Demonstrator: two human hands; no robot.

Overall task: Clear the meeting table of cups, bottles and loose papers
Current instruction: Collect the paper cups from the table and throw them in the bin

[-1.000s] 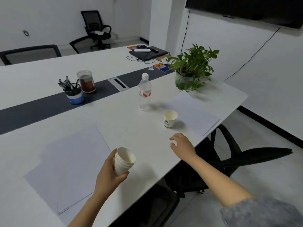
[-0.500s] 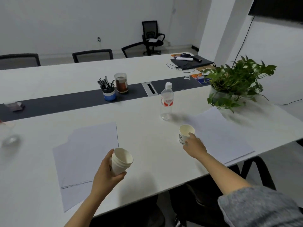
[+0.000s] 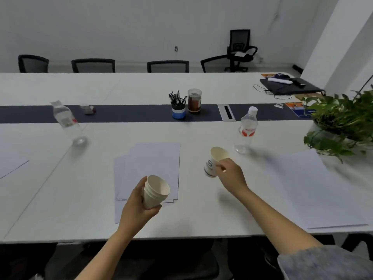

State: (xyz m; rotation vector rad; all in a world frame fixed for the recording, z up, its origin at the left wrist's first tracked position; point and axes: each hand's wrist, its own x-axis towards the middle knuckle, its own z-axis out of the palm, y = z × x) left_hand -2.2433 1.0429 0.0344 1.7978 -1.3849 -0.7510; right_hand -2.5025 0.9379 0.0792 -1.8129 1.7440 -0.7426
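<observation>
The right hand (image 3: pixel 232 176) grasps a single white paper cup with a dark printed logo (image 3: pixel 212 164), fingers wrapped round its right side. The cup is tilted, with its open mouth up and away from the person and its base pointing down and to the left. The base looks just clear of the white meeting table (image 3: pixel 60 199), though I cannot be sure. The left hand (image 3: pixel 135 205) is clenched round a stack of nested plain white paper cups (image 3: pixel 156 191), held above the near part of the table over a loose pile of white paper sheets (image 3: pixel 153 166). The stack's mouth is tipped up and to the right. The single cup therefore lies to the right of the stack and a little farther from the person, with a clear gap between them, and its base already faces the stack's open mouth. The next move is probably nesting, which calls for bringing the right hand leftward and nearer so the two long axes line up and the cup goes in base first. Two clear plastic water bottles stand on the table, one just beyond the right hand (image 3: pixel 247 130) and one far to the left (image 3: pixel 66 121), and more white paper (image 3: pixel 314 188) lies at the right.
</observation>
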